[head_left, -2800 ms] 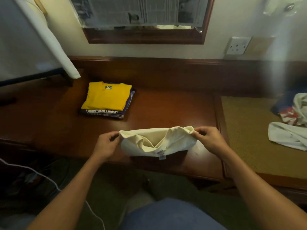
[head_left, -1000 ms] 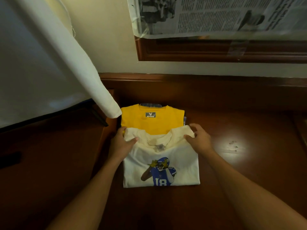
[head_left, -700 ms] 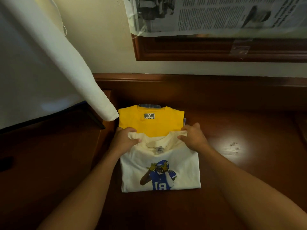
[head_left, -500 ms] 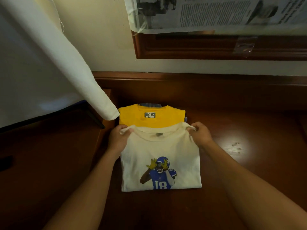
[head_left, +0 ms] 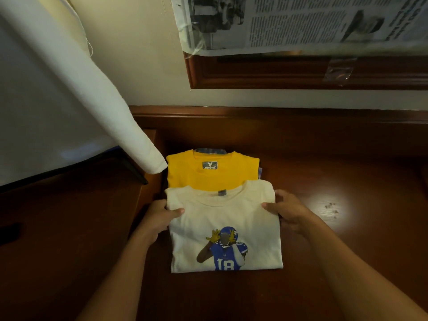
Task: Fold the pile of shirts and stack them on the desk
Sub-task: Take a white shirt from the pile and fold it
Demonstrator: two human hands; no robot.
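The left hand (head_left: 159, 216) is closed on the left shoulder edge of the folded cream T-shirt (head_left: 231, 212), with the thumb laid flat on top and the fingers tucked out of sight at the edge. The right hand (head_left: 289, 210) is set in mirror fashion on the right shoulder edge, thumb on the cloth and fingers curled down the side. Both forearms are brought in from the near side, converging slightly, with the wrists kept low over the desk (head_left: 347, 186).

The cream T-shirt, printed with a football player numbered 18, is laid flat with its collar end overlapping the near part of the folded yellow T-shirt (head_left: 213, 176). How much of it is carried by the stack cannot be told. A patterned garment (head_left: 210, 149) is glimpsed beneath the yellow one at its far edge.

The shirt is judged light, soft and limp, so its folds would probably be lost if it were lifted by one corner. It is best taken at both side edges at once, all layers clamped between thumb and fingers, and eased along. On the polished wood it should slide readily.
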